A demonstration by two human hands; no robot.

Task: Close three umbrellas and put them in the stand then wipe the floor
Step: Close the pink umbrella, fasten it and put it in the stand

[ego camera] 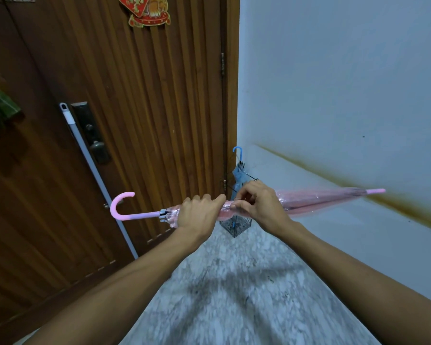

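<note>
Holding pink umbrella level, both hands

Left hand fingers wrapped round folded pink umbrella near its crook handle; right hand fingers pinching canopy at mid-shaft. Blue umbrella upright in stand at floor corner by door & wall. Mop pole leans on door.

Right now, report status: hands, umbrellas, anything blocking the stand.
Left hand gripping the folded pink umbrella, held level. Right hand pinching its canopy at the middle. Blue umbrella already in the stand. Nothing blocking it.
</note>
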